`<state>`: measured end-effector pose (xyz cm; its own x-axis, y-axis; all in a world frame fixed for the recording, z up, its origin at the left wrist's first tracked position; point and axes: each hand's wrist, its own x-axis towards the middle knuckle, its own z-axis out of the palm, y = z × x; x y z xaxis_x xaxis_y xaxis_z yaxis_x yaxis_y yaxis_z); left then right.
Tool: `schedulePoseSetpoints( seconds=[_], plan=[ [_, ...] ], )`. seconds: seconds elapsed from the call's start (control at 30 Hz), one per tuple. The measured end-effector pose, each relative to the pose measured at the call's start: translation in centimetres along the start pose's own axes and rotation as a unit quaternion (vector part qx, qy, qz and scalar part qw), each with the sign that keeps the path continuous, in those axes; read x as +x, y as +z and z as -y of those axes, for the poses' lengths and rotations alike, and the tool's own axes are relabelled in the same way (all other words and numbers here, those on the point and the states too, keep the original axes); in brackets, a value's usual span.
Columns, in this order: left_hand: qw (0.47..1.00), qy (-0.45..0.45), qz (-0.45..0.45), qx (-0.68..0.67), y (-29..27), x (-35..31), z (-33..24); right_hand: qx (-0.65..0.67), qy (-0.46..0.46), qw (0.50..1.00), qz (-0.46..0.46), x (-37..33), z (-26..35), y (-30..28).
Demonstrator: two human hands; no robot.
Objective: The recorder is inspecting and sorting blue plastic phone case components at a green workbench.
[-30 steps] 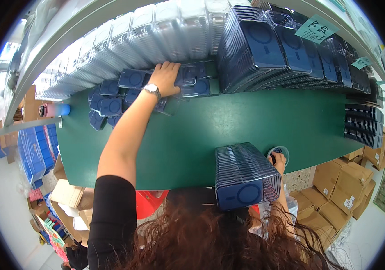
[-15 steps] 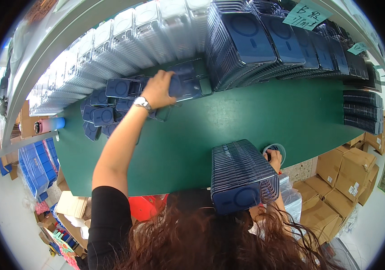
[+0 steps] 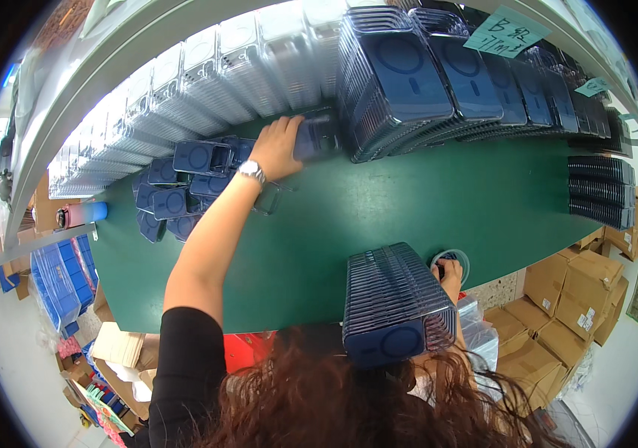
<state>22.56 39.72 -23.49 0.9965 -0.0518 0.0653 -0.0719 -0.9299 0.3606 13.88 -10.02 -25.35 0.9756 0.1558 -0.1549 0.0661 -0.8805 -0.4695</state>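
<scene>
My left hand [image 3: 277,146] reaches across the green table [image 3: 334,224] and grips a dark blue phone case [image 3: 317,134] at the edge of a loose pile of blue cases [image 3: 184,187]. A silver watch [image 3: 251,171] is on that wrist. My right hand [image 3: 449,272] holds up the far end of a long stack of dark blue cases [image 3: 397,302] that leans toward my chest. A roll of tape [image 3: 451,259] lies just beyond that hand.
Rows of clear cases [image 3: 207,82] and dark blue stacked cases [image 3: 468,75] line the table's far side under a shelf. More dark stacks [image 3: 601,190] sit at right. Cardboard boxes [image 3: 573,299] stand on the floor at right, blue crates [image 3: 57,276] at left.
My left hand slid right along the far pile and closed on a dark case next to the tall stack. The stack by my right hand stayed put.
</scene>
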Motion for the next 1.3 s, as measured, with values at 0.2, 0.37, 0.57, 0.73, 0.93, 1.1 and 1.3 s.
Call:
schedulePoseSetpoints(
  seconds=[0.2, 0.37, 0.57, 0.73, 0.93, 1.1, 1.3],
  plan=[
    [0.995, -0.065, 0.053, 0.061, 2.6, 3.3, 2.8, 0.022, 0.009, 0.999, 0.047, -0.4, -0.7, 1.4],
    [0.988, -0.106, 0.092, 0.063, 3.6, 3.4, 0.8, 0.046, 0.001, 0.997, 0.054, -0.8, 0.8, 2.1],
    [0.99, -0.13, 0.009, 0.059, 1.6, 0.7, -0.7, 0.062, 0.027, 0.997, 0.036, -0.8, 1.1, 0.8],
    [0.932, -0.249, -0.075, -0.253, -4.8, -3.4, -4.3, 0.126, 0.002, 0.992, -0.031, -0.4, -0.2, 0.6],
    [0.618, -0.207, -0.089, -0.754, -8.4, -15.9, -14.1, 0.554, 0.14, 0.819, -0.056, -3.0, 1.2, -7.1],
    [0.591, -0.202, -0.109, -0.773, -11.6, -26.4, -23.2, 0.691, 0.023, 0.721, -0.034, -7.9, 10.4, -17.0],
    [0.558, -0.175, -0.11, -0.803, -12.1, -29.3, -30.8, 0.673, -0.162, 0.716, 0.091, -14.9, 17.9, -19.6]
  ],
)
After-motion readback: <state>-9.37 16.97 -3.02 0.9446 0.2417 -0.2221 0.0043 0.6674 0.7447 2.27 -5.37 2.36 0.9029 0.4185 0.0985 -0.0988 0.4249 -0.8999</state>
